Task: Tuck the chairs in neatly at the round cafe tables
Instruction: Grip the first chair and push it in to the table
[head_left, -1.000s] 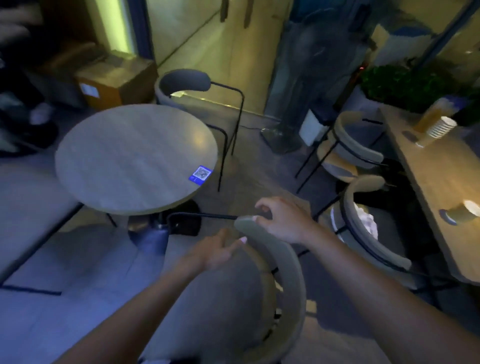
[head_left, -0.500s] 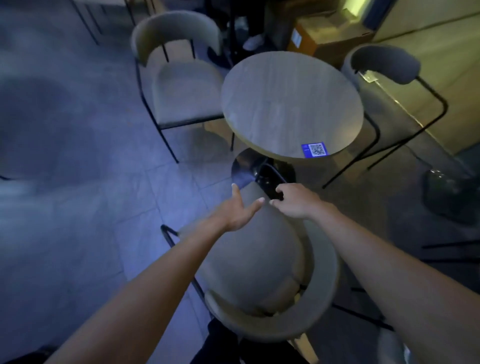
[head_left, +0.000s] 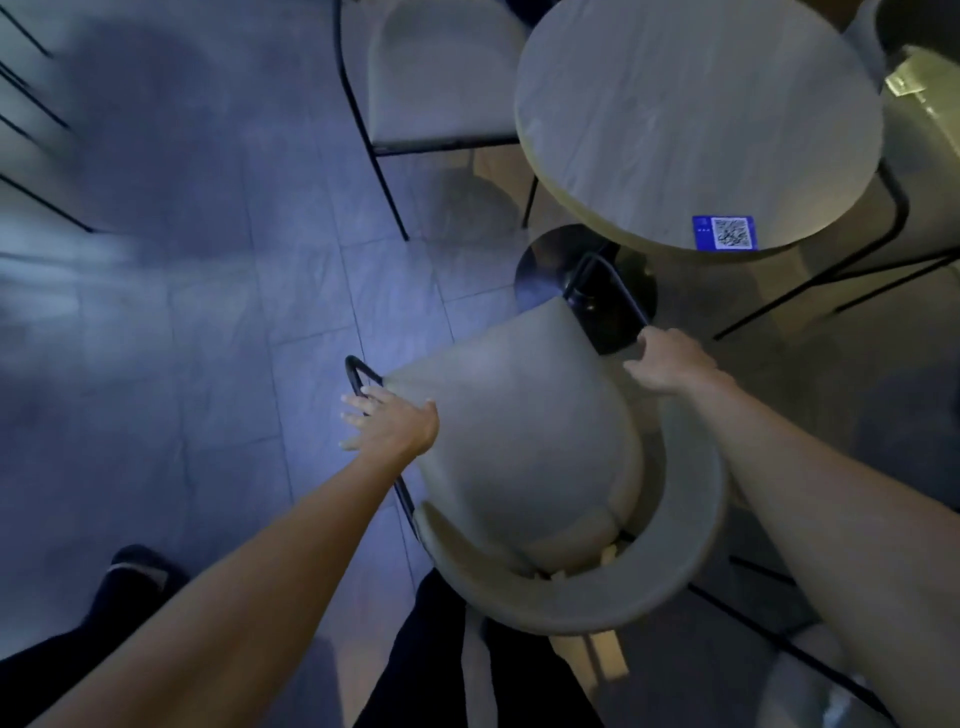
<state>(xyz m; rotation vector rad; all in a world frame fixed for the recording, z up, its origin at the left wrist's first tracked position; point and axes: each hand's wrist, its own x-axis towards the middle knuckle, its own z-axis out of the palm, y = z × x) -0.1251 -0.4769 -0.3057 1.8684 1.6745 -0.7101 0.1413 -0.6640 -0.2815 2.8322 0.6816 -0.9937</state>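
A beige padded chair (head_left: 524, 441) with a curved backrest and black metal legs stands right below me, its seat front pointing at the round wooden table (head_left: 696, 114). My left hand (head_left: 389, 423) lies on the seat's left front edge, fingers spread over the black leg tube. My right hand (head_left: 670, 361) grips the seat's right front corner by the black frame. The chair's front edge is short of the table's black round base (head_left: 540, 265).
A second beige chair (head_left: 441, 73) stands at the table's far left side. A dark chair's black legs (head_left: 857, 260) run under the table on the right. A blue QR sticker (head_left: 723, 233) marks the tabletop. My legs and shoe (head_left: 140, 571) show at the bottom. Grey tiled floor spreads left.
My hands have moved apart from the seat's front middle to its left and right front corners. The view has tipped further down over the chair.
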